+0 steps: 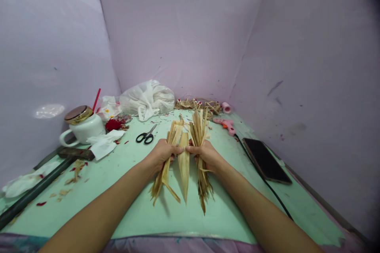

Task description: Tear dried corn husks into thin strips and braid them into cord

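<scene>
My left hand (162, 153) is closed around a bundle of dry, straw-coloured husk strips (172, 134) that looks like corn husk. A second, fuller bundle of husk strips (197, 130) is gripped in my right hand (208, 155). Between the two bundles, one broad pointed husk leaf (184, 168) hangs tip down, with both thumbs pressed on it from either side. The fingers behind the bundles are mostly hidden. Black-handled scissors (145, 137) lie on the green table just beyond my left hand.
At left stand a white lidded mug (89, 128), a hammer (75, 153) and tissues (103, 144). Farther back are red yarn (113, 124), a plastic bag (150, 99) and braided husk pieces (190, 104). A pink glue gun (227, 125) and a phone (267, 161) lie at right, beside a black cord.
</scene>
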`<state>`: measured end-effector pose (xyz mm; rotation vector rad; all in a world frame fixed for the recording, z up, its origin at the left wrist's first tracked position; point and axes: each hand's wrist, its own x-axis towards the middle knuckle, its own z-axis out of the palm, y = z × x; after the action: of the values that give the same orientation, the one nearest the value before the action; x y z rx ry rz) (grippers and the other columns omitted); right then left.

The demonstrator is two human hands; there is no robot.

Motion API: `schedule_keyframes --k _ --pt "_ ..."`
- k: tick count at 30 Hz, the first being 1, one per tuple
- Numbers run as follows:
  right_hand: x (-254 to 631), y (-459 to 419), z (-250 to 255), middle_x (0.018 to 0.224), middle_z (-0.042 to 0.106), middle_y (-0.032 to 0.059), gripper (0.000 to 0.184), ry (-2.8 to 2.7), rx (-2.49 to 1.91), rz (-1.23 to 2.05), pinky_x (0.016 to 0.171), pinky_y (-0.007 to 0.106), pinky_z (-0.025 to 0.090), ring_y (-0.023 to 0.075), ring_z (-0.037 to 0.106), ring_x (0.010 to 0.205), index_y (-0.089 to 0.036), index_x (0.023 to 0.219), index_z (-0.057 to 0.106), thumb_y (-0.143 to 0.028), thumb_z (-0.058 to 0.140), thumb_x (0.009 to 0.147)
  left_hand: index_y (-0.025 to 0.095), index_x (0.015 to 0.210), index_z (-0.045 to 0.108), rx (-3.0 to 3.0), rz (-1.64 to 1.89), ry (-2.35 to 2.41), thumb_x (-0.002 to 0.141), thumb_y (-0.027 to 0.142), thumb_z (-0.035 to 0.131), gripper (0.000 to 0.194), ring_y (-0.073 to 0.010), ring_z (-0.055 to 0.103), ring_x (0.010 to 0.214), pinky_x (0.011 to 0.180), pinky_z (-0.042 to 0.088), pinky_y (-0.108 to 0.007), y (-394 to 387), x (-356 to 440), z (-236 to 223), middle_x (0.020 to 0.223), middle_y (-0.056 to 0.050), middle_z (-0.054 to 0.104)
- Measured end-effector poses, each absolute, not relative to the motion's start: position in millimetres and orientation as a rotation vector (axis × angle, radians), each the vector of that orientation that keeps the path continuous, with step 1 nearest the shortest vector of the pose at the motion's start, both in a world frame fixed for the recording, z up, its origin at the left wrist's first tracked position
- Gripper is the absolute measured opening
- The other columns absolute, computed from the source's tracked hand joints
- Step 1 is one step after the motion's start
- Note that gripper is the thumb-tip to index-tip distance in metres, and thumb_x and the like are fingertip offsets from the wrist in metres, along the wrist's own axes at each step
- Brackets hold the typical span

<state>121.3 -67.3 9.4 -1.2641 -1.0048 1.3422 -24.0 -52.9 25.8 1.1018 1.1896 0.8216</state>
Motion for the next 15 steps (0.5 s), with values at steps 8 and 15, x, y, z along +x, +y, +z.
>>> schedule_keyframes --k 8,15 --pt "133.3 -67.2 27.0 0.056 0.053 -0.0049 0.024 -0.708 -1.084 1.517 0.052 0.023 0.047 0.0086 0.053 0.05 -0.016 0.074 0.05 -0.005 0.063 0.057 0.012 0.059 0.051 1.082 0.853 1.176 0.054 0.012 0.065 0.015 -0.0027 0.027 0.03 0.031 0.02 -0.017 -47.8 -28.4 27.7 0.038 0.006 0.042" --pt "171.2 -66.4 45.4 0.065 0.054 -0.0027 0.021 -0.678 -0.821 1.664 0.044 0.016 0.044 0.0065 0.051 0.05 -0.018 0.078 0.051 -0.005 0.058 0.063 0.014 0.059 0.047 1.084 0.889 1.178 0.055 0.013 0.064 0.017 -0.0024 0.027 0.03 0.031 0.019 -0.017 -37.8 -37.2 27.7 0.042 0.002 0.049"
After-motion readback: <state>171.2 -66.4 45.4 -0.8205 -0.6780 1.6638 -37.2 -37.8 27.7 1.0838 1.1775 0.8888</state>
